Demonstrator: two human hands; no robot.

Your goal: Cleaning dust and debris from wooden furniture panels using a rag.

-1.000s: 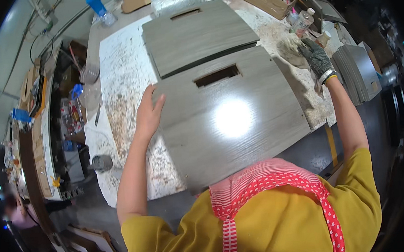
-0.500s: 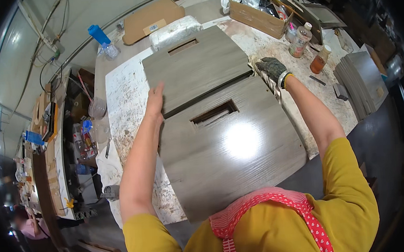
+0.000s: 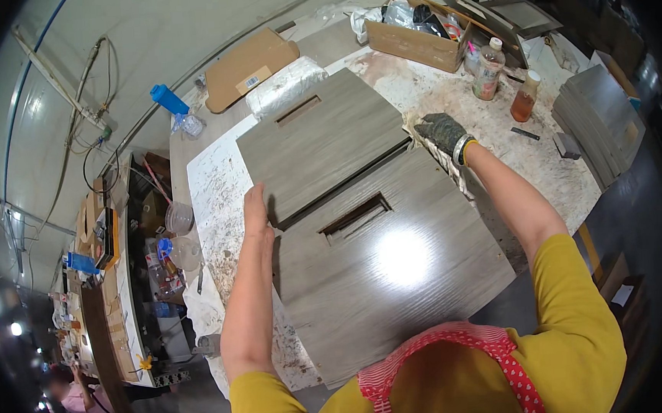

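Note:
Two grey wood-grain panels lie one behind the other, the far panel (image 3: 327, 145) and the near panel (image 3: 439, 222), with a dark gap between them. Each has a rectangular slot cut in it. My bare left hand (image 3: 256, 210) rests along the left edge of the far panel, its fingers stretched out, partly hidden by the hand itself. At the right, near the gap, my right hand (image 3: 443, 134) wears a dark glove and is closed on a pale cloth (image 3: 412, 119) pressed to the panel's edge.
Beyond the panels lie a foil-like wrapped bundle (image 3: 284, 87) and flat cardboard (image 3: 248, 68). An open cardboard box (image 3: 416, 45) stands at the back right, near two bottles (image 3: 488, 73). Stacked grey boards (image 3: 598, 122) stand at the right edge. Another person (image 3: 83, 396) is far left.
My left hand has slid slightly nearer along the far panel's left edge. My right hand stays at the right edge with the cloth. The whole view has shifted a little.

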